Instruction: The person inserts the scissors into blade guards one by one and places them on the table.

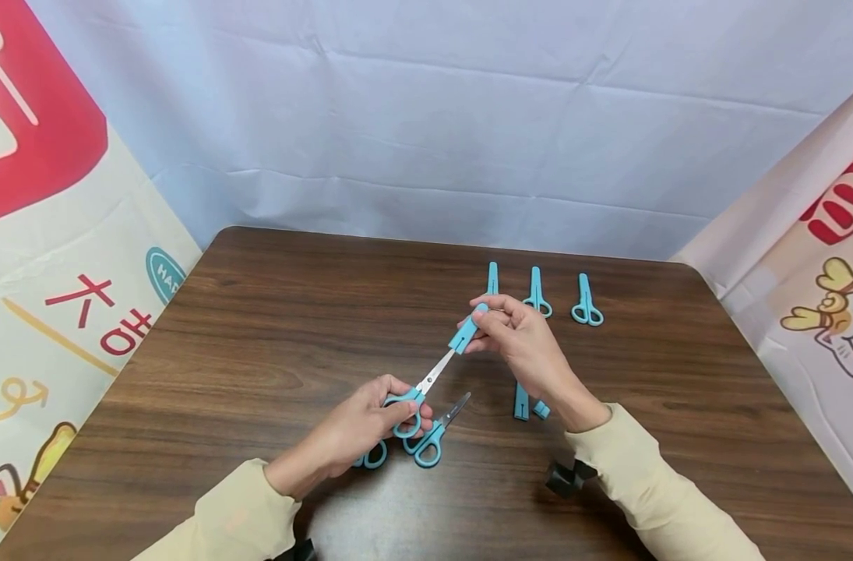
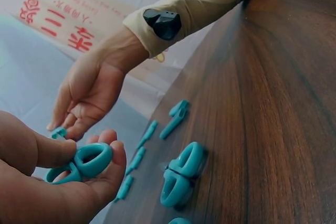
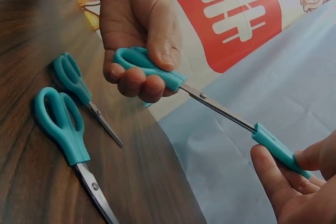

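My left hand (image 1: 352,425) grips the turquoise handles of a pair of scissors (image 3: 152,69), thumb on top and fingers beneath. Its closed blades point up and to the right, away from that hand. Between the thumb and fingers of my right hand (image 1: 531,351) is a turquoise blade cover (image 1: 464,338). The blade tips sit inside the cover's mouth, while much of the metal still shows in the right wrist view. Under the left hand lie two bare-bladed scissors, one in plain sight (image 1: 429,446) and another (image 1: 375,454) partly hidden by the hand in the head view.
Toward the back right of the brown table (image 1: 293,312), three covered scissors stand in a row: left (image 1: 492,274), middle (image 1: 536,282) and right (image 1: 585,296). Two loose covers, one long (image 1: 521,403) and one partly hidden (image 1: 541,409), lie below the right hand. Cloth hangs behind.
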A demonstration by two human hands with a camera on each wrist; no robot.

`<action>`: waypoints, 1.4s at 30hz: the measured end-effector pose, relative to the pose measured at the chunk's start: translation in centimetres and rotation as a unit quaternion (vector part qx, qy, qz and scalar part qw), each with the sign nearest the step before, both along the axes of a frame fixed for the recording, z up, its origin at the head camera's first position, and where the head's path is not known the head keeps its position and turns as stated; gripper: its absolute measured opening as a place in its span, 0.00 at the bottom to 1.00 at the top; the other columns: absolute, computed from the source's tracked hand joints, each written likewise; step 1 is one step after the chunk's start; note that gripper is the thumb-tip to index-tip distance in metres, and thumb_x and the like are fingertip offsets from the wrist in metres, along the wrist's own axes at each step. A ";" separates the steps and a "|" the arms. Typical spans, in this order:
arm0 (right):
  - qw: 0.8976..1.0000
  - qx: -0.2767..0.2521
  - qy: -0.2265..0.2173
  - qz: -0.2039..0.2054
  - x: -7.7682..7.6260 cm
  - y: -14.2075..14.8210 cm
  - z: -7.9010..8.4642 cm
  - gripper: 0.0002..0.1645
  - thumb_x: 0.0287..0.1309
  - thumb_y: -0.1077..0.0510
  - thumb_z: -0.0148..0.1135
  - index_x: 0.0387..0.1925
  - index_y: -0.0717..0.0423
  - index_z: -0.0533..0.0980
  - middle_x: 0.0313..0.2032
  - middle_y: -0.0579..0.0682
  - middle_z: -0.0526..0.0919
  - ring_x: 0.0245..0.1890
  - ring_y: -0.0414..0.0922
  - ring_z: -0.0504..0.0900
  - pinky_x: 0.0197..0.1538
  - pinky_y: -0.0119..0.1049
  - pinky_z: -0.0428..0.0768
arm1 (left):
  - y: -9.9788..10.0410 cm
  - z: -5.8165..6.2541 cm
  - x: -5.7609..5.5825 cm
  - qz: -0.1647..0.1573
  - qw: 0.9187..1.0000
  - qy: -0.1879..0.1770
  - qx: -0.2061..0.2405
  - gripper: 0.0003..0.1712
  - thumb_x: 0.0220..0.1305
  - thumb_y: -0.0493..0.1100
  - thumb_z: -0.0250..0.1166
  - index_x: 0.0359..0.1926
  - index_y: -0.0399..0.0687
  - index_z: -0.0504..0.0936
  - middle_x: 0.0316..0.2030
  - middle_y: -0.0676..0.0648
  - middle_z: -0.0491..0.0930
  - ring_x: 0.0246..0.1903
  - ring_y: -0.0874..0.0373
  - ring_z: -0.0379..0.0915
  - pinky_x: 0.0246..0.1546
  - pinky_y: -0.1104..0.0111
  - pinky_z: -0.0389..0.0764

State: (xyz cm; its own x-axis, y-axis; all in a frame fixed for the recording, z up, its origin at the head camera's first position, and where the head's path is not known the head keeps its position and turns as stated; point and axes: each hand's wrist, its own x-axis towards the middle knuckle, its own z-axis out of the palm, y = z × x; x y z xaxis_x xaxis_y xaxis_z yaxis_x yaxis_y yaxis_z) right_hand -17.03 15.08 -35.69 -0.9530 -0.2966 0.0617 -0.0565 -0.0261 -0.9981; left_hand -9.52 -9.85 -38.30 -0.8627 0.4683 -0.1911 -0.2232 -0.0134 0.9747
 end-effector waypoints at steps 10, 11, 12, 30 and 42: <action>1.000 -0.004 -0.021 0.023 0.9 -1.4 -0.5 0.16 0.76 0.61 0.58 0.57 0.67 0.72 0.46 0.66 0.86 0.38 0.49 0.90 0.49 0.50 0.87 | 0.1 0.0 -0.3 0.003 1.000 -0.005 -0.013 0.11 0.80 0.34 0.53 0.53 0.27 0.69 0.47 0.36 0.83 0.45 0.53 0.84 0.48 0.66 0.84; 0.999 -0.005 -0.021 0.024 0.9 -1.5 -0.6 0.15 0.76 0.62 0.58 0.57 0.68 0.72 0.45 0.65 0.87 0.38 0.48 0.90 0.49 0.49 0.87 | 0.1 0.0 -0.3 0.004 1.000 -0.009 -0.010 0.11 0.80 0.34 0.53 0.53 0.27 0.69 0.47 0.35 0.83 0.44 0.53 0.84 0.48 0.65 0.85; 0.999 -0.006 -0.022 0.025 1.0 -1.6 -0.6 0.15 0.76 0.63 0.57 0.57 0.68 0.71 0.46 0.66 0.86 0.38 0.48 0.90 0.49 0.49 0.87 | 0.2 -0.1 -0.3 0.006 1.000 -0.015 -0.006 0.11 0.80 0.33 0.53 0.54 0.27 0.68 0.47 0.34 0.82 0.44 0.53 0.84 0.48 0.64 0.85; 0.998 -0.002 -0.035 0.047 1.7 -2.4 -0.9 0.14 0.76 0.61 0.58 0.51 0.72 0.76 0.39 0.62 0.86 0.34 0.48 0.90 0.48 0.46 0.87 | 0.0 -0.3 -0.5 0.015 1.000 -0.017 -0.008 0.11 0.80 0.34 0.52 0.54 0.28 0.68 0.49 0.32 0.80 0.41 0.56 0.82 0.47 0.62 0.86; 0.997 -0.030 -0.041 0.066 2.1 -3.4 -1.1 0.11 0.76 0.65 0.56 0.48 0.74 0.76 0.34 0.58 0.86 0.32 0.47 0.89 0.46 0.45 0.88 | -0.1 0.9 -0.7 0.022 0.999 0.010 -0.023 0.10 0.81 0.35 0.51 0.54 0.29 0.68 0.47 0.33 0.80 0.42 0.51 0.82 0.44 0.62 0.87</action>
State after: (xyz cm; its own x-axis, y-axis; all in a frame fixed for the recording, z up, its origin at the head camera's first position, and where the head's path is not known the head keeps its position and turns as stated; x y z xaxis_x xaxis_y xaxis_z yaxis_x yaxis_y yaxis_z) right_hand -14.90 11.64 -36.77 -0.9085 -0.4179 0.0061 0.0338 -0.0881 -0.9955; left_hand -10.19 -9.95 -37.35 -0.8864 0.4203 -0.1943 -0.2046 0.0209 0.9786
